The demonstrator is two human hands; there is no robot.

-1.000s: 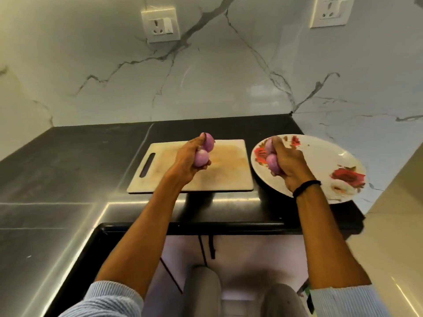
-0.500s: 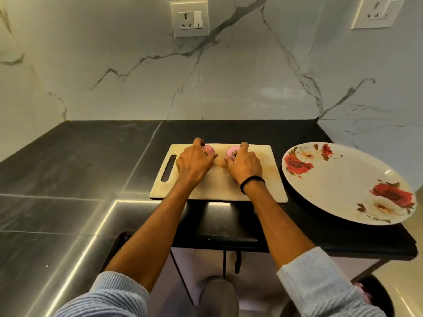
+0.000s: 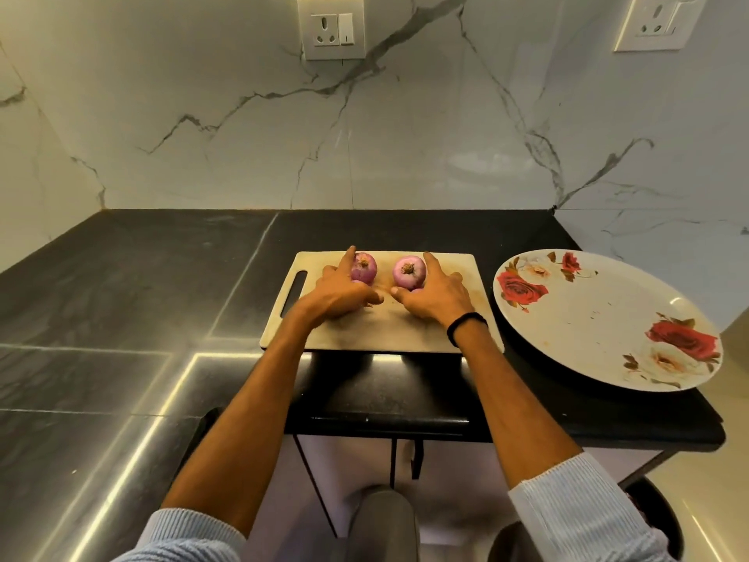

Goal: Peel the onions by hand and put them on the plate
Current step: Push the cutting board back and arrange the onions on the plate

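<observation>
Two purple unpeeled onions stand on the pale cutting board (image 3: 385,336), the left onion (image 3: 363,268) and the right onion (image 3: 409,270), root ends up. My left hand (image 3: 338,294) lies on the board with its index finger straight along the left onion's outer side. My right hand (image 3: 435,296) mirrors it beside the right onion. A sliver of a further purple onion shows under each hand's palm, mostly hidden. The flowered white plate (image 3: 600,314) sits to the right of the board with nothing on it.
The board and plate rest on a black counter (image 3: 162,277) that ends just below the board. A marble wall with two sockets (image 3: 331,30) stands behind. A dark bin (image 3: 658,517) is on the floor at lower right.
Both hands carried the onions from in the air, the right one over the plate, down onto the cutting board. Their fingers have since spread, uncovering two onions.
</observation>
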